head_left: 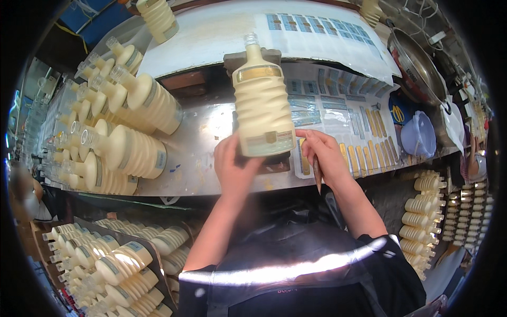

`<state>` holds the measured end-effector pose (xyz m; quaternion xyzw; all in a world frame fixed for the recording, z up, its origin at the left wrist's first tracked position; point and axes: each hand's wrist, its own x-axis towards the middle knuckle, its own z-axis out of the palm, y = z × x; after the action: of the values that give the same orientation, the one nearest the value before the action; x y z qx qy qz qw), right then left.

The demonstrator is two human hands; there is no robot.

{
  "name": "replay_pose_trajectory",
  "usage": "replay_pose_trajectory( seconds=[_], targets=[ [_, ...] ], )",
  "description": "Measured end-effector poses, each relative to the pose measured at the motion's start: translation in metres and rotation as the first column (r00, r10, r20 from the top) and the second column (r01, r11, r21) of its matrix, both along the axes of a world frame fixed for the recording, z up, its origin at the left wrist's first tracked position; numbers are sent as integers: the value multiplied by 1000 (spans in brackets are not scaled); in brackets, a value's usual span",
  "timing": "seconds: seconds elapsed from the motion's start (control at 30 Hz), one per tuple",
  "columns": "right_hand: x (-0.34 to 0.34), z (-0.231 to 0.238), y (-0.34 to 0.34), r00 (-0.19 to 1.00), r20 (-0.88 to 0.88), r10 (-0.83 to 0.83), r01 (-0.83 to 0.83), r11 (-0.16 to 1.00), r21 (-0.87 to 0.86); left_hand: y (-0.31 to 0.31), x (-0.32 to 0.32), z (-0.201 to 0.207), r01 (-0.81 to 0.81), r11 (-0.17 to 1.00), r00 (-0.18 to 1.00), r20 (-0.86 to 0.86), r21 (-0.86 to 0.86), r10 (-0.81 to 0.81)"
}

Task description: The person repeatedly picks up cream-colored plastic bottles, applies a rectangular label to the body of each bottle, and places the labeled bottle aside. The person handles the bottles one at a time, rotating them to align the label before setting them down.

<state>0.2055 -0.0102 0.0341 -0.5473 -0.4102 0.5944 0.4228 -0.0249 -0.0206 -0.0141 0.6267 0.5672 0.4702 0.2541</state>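
Observation:
A cream bottle (262,108) with a spiral-ridged body and a clear threaded neck lies in front of me, its neck pointing away. A gold band label wraps its shoulder, and a pale label with a small gold emblem (271,137) sits near its base. My left hand (232,164) grips the bottle's lower left side, some fingers hidden behind it. At the lower right corner, an extended finger of my right hand (328,158) touches the label's end. That hand is closed around a thin, brown pointed tool (317,174), tip toward me.
Several finished-looking cream bottles (142,148) crowd the bench's left side. Sheets of blue and gold labels (369,153) lie right of the bottle. A grey block (272,57) is behind its shoulder. A lilac bucket (418,134) and metal pan (420,68) stand right. Crated bottles (121,261) fill the lower left.

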Motion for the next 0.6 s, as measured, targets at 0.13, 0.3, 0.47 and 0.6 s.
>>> replay_pose_trajectory(
  seconds=[0.13,0.3,0.47,0.6],
  targets=[
    [-1,-2,1,992,-119,-35,22,994,-108,2,6,13,-60,985,989,-126,160,80],
    [-6,2,5,994,-100,-44,24,980,-197,3,11,24,-73,948,963,-226,310,147],
    [-7,6,3,990,-133,-52,23,977,-213,2,10,20,-74,947,963,-226,313,150],
    [-4,10,-3,982,-189,-30,-9,979,-203,3,3,6,-41,965,975,-200,258,95]
  ],
)
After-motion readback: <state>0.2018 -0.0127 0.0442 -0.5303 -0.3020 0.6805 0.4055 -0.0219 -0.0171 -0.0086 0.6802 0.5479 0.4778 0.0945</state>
